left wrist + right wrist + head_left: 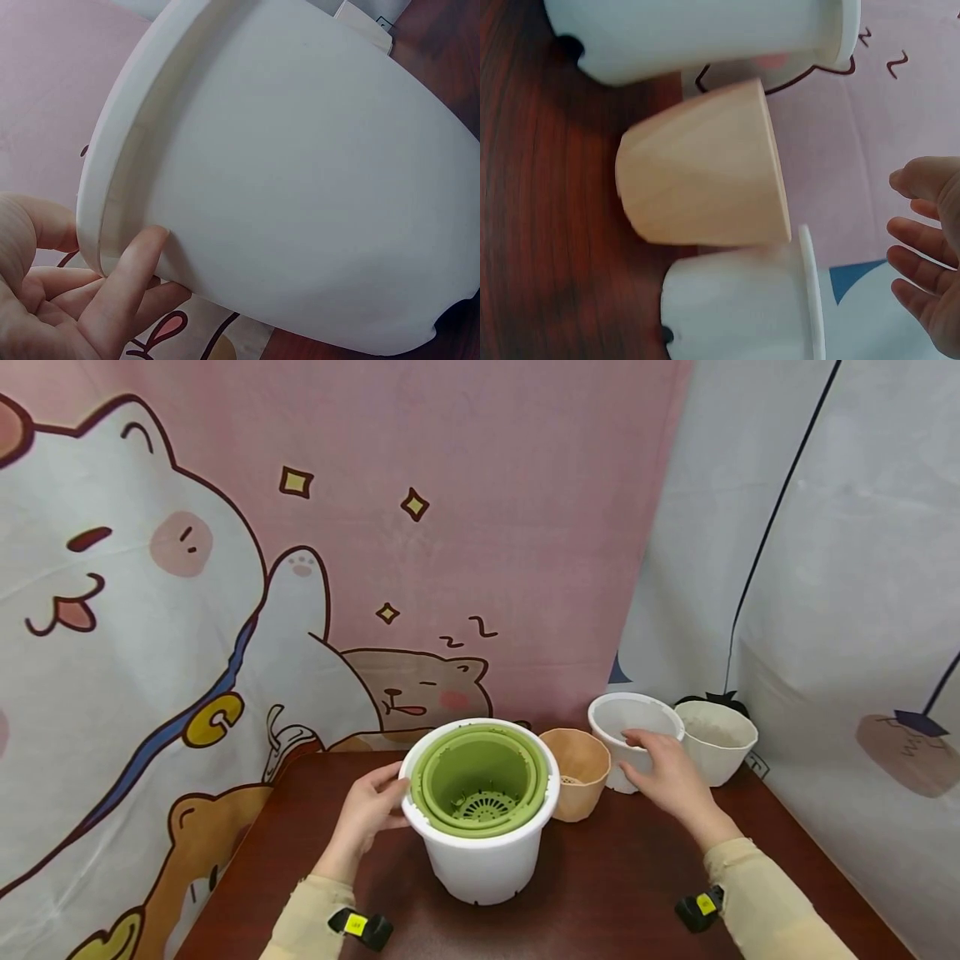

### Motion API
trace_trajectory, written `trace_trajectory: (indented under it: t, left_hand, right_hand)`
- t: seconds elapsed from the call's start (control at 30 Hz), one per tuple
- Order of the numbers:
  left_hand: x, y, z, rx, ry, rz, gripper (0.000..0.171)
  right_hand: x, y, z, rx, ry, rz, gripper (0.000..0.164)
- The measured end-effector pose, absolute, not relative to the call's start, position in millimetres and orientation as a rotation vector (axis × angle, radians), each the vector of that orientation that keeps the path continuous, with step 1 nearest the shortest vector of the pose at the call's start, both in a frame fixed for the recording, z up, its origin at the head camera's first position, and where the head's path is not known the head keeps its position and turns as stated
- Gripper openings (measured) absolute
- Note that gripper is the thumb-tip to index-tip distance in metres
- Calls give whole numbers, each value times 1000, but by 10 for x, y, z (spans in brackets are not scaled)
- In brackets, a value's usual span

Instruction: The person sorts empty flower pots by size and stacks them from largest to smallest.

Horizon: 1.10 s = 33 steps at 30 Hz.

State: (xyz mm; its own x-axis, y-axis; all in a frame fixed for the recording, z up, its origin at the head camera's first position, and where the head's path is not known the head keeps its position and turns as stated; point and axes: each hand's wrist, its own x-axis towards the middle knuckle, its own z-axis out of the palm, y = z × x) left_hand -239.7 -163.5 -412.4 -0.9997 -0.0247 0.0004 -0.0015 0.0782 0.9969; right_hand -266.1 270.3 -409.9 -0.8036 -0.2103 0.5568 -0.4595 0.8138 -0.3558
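- Pots logged by clock face centred on the large white pot (483, 868), 12 o'clock toward the backdrop (540, 568). Large white pot upright on the table (600, 893).
- Done: green pots (465, 760) sit inside the large white pot, within its rim. More than one green rim shows, one inside another; exact count cannot be told.
- Left over: three pots outside the nest, all upright. Orange pot (585, 797) between 2 and 3 o'clock, just beside the large white pot; right wrist view shows a narrow gap. Second white pot (633, 714) farther out at 2 o'clock; cream pot (716, 743) beyond it, nearer 3.
- Left hand (367, 806) at 9 o'clock: thumb and fingers pinch the large white pot's rim.
- Right hand (667, 772) between 2 and 3 o'clock, overlapping the second white pot in the head view: thumb and fingers spread wide, holding nothing. Contact with that pot not shown; right wrist view has the fingers apart from it.
- Judgement: nesting appears part-complete, roughly midway; orange, second white and cream pots not yet combined with anything.
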Motion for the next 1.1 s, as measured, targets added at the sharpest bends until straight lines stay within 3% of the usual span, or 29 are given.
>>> trace_trajectory:
  t: [1.1]
  left_hand:
    - [-2407, -1636, -4146, 38, -2286, -2122, 41]
  right_hand:
    - [-3094, 2985, -4368, 444, -2628, 388, 47]
